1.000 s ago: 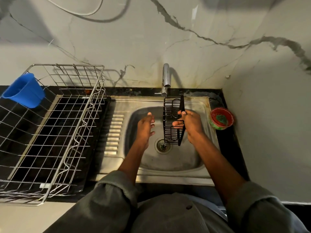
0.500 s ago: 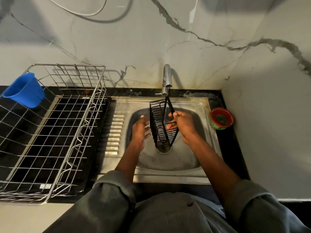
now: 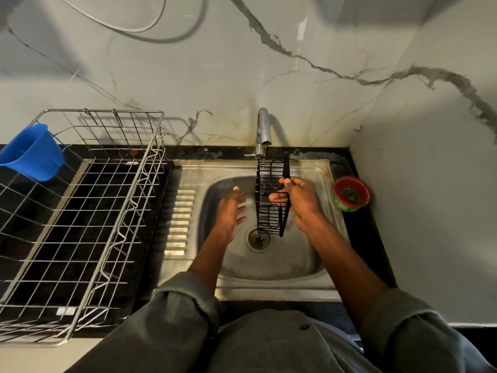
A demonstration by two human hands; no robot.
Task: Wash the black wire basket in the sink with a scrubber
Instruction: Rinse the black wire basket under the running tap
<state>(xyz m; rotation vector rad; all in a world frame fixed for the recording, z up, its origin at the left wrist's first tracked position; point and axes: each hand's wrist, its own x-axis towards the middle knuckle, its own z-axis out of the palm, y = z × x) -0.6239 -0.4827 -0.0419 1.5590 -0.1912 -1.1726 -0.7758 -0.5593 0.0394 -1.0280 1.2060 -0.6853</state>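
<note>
Both hands are over the steel sink (image 3: 309, 262). The right hand (image 3: 300, 196) grips the black wire basket (image 3: 271, 196) by its right side, with the thumb and fingers curled around the wires. The basket is held upright on its end above the drain (image 3: 258, 239), and its top end is just under the spout of the tap (image 3: 263, 130). The left hand (image 3: 231, 210) is to the left of the basket, near it but not touching it; its fingers are relaxed and spread, and it holds nothing.

On the right of the sink, on the dark tabletop (image 3: 372, 238), stands a small red bowl (image 3: 349, 193) with something green inside; I cannot tell for sure if this is the scrubber. On the left of the sink there is a big silver wire dish rack (image 3: 88, 211), and a blue plastic cup (image 3: 33, 153) hangs on its far left corner. Behind the sink is a light wall with grey veins like marble. Grey sleeves cover the upper arms of the person.
</note>
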